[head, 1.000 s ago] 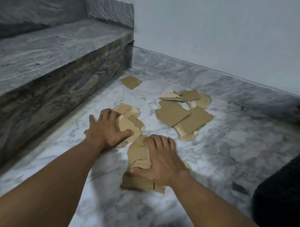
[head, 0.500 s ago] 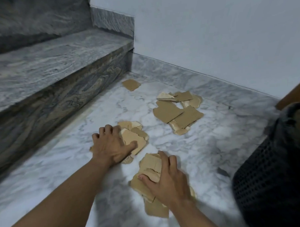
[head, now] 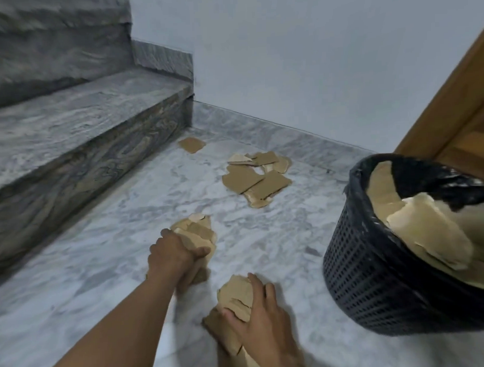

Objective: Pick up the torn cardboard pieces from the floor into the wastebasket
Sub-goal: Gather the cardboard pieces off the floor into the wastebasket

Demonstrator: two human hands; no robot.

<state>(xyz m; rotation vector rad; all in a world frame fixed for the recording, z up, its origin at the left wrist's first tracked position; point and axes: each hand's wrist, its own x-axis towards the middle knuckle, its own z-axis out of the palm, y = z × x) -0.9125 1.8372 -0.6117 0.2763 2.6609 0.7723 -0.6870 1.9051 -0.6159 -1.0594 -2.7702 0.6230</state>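
Observation:
Brown torn cardboard pieces lie on the marble floor. My left hand (head: 173, 255) grips a bunch of cardboard pieces (head: 198, 234) just off the floor. My right hand (head: 259, 324) holds a second stack of cardboard pieces (head: 235, 294) low at the bottom centre, thumb over the top. A loose cluster of pieces (head: 256, 180) lies farther back, and one single piece (head: 191, 144) sits by the stair corner. The black mesh wastebasket (head: 376, 285) stands at the right, lined with a black bag and holding several cardboard pieces (head: 426, 231).
Grey marble stairs (head: 77, 126) rise along the left. A pale wall with a marble skirting (head: 274, 134) runs behind the cardboard. A wooden door frame (head: 458, 115) stands behind the wastebasket at the far right.
Both hands have gathered their cardboard into tighter bunches and drawn them back toward me. The view has swung right, so the wastebasket shows far more fully.

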